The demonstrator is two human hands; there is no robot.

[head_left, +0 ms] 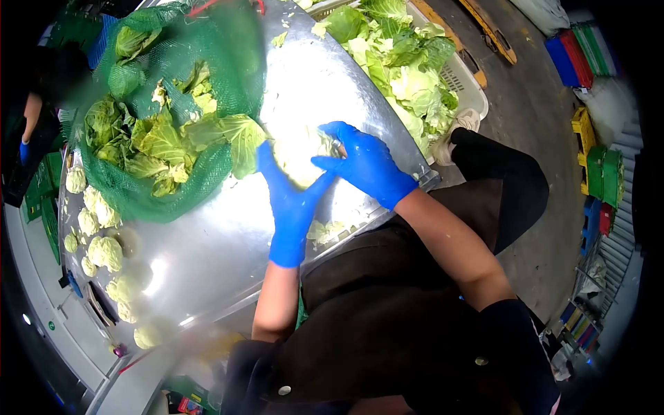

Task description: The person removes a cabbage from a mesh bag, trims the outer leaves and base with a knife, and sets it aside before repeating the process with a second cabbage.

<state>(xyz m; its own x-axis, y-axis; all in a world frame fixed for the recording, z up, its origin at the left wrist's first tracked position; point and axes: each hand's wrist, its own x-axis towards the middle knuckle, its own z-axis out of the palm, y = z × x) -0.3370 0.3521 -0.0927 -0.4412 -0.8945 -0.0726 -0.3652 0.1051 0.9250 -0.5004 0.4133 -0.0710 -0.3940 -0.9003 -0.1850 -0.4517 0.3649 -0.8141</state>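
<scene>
A pale, overexposed cabbage (296, 153) rests on the metal table between my two blue-gloved hands. My left hand (289, 200) cups its near side, thumb and fingers spread around it. On the right, my right hand (370, 162) has its fingers bent and pinched at the cabbage's edge; a small brownish bit shows between them, too small to name. A loose green leaf (243, 142) lies just left of the cabbage, at the mouth of a green mesh bag (162, 207). Cabbage scraps (325, 232) lie by the table's near edge.
Outer leaves (155, 142) lie in the mesh bag. Several trimmed cabbages (105, 254) line the left side of the metal table (207, 242). Beyond the right edge stands a pale crate (477, 93) heaped with leaves (415, 69). Another person's arm (31, 114) shows far left.
</scene>
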